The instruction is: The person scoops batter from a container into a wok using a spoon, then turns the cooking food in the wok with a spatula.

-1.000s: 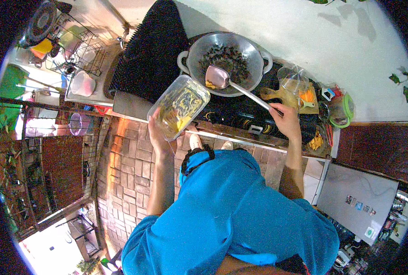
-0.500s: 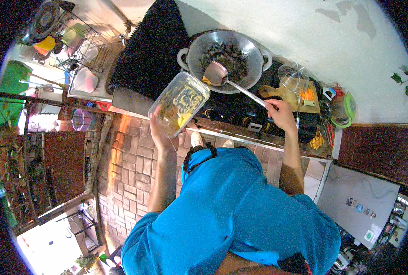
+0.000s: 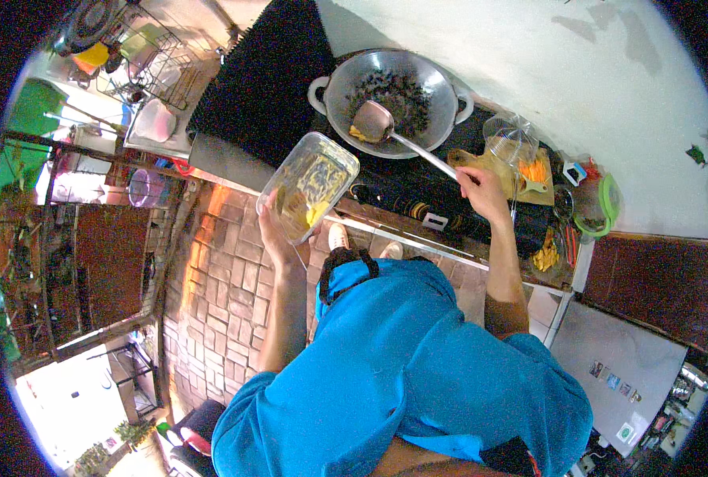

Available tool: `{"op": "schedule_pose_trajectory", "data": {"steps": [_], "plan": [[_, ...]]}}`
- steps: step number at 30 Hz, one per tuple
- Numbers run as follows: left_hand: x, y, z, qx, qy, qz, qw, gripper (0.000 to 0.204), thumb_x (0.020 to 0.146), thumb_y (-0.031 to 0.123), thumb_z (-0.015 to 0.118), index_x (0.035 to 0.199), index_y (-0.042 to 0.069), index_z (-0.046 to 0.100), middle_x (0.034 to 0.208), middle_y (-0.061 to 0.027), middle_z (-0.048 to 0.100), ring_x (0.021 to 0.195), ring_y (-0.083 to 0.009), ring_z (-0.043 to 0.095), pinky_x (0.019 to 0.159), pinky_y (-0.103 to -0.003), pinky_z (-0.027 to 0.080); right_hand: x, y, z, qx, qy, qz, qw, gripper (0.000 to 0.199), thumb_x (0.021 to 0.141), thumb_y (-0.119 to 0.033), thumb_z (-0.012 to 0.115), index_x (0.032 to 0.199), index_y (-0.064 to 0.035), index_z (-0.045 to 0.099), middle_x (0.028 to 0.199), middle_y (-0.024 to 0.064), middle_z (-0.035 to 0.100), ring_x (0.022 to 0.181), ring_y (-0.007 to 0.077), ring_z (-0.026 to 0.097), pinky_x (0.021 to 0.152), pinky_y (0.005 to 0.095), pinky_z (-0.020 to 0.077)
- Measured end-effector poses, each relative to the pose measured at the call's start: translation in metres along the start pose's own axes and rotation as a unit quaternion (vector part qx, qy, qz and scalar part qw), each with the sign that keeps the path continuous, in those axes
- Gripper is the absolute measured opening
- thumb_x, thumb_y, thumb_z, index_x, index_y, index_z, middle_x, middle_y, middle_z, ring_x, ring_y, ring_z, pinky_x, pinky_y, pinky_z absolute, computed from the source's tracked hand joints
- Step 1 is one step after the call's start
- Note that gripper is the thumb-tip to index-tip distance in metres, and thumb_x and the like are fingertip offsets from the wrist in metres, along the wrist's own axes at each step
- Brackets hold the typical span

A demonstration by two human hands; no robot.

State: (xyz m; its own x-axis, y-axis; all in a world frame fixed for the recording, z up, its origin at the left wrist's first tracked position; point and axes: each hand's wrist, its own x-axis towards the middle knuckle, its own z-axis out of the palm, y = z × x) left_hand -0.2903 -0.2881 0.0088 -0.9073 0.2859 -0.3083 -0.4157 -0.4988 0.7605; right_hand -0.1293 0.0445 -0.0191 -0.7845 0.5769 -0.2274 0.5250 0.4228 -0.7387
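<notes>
My left hand (image 3: pixel 277 230) grips a clear rectangular plastic container (image 3: pixel 328 171), tilted and smeared inside with a yellow spread; a yellow lump sits at its near end. In my right hand (image 3: pixel 481 193) is the handle of a metal spatula (image 3: pixel 374 121). Its blade is over the near left side of a large metal wok (image 3: pixel 433 83), with a bit of yellow at the blade's edge. Dark chopped food (image 3: pixel 390 87) lies in the bottom of the wok. The container is just in front of the wok, apart from it.
The wok stands on a black stove (image 3: pixel 402 199), with a black ridged panel (image 3: pixel 266 79) at its left. To the right are a wooden cutting board (image 3: pixel 538 189) with orange strips (image 3: pixel 533 170), a clear container with a green rim (image 3: pixel 609 207) and yellow pieces (image 3: pixel 546 253). A dish rack (image 3: pixel 159 75) is far left.
The spatula blade has shifted slightly left and up, farther from the container and nearer the wok's left wall. The container has moved slightly left and down. Both hands keep their hold.
</notes>
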Motion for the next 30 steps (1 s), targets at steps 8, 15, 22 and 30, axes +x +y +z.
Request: {"op": "schedule_pose_trajectory", "data": {"steps": [8,15,22,30], "plan": [[-0.015,-0.016,-0.007,-0.001,0.044,0.0,0.999,0.065,0.089,0.06,0.038,0.133,0.012,0.042,0.12,-0.0106,0.055,0.101,-0.0249,0.06,0.051,-0.032,0.057,-0.022,-0.007,-0.006,-0.028,0.105,-0.163,0.981,0.025,0.089,-0.017,0.062,0.108,-0.0019,0.067,0.08,0.0093,0.069,0.074,0.0147,0.064,0.07,0.0287,0.0488],[0.005,0.007,-0.008,0.003,0.007,-0.039,0.999,0.067,0.089,0.059,0.041,0.135,0.011,0.04,0.122,-0.0118,0.054,0.101,-0.025,0.061,0.049,-0.031,0.058,-0.042,-0.028,0.005,0.006,0.088,-0.088,0.992,0.025,0.089,-0.016,0.063,0.109,-0.001,0.066,0.081,0.0108,0.069,0.074,0.0153,0.063,0.07,0.0288,0.0484],[0.026,0.026,-0.02,-0.004,-0.026,-0.008,1.0,0.07,0.09,0.059,0.039,0.136,0.007,0.037,0.123,-0.0148,0.053,0.1,-0.0267,0.062,0.049,-0.03,0.058,-0.031,-0.019,0.025,0.042,0.031,-0.02,0.998,0.026,0.093,-0.017,0.057,0.108,0.0013,0.066,0.063,0.0012,0.058,0.057,0.0076,0.054,0.053,0.0245,0.0423],[0.064,0.045,-0.064,0.01,-0.055,-0.041,0.998,0.069,0.091,0.057,0.038,0.136,0.005,0.037,0.119,-0.0156,0.056,0.094,-0.0249,0.065,0.05,-0.03,0.059,-0.002,-0.051,0.057,0.115,-0.038,0.104,0.987,0.026,0.095,-0.025,0.054,0.101,-0.0039,0.067,0.06,-0.0028,0.053,0.046,0.0029,0.04,0.042,0.02,0.0289]]}}
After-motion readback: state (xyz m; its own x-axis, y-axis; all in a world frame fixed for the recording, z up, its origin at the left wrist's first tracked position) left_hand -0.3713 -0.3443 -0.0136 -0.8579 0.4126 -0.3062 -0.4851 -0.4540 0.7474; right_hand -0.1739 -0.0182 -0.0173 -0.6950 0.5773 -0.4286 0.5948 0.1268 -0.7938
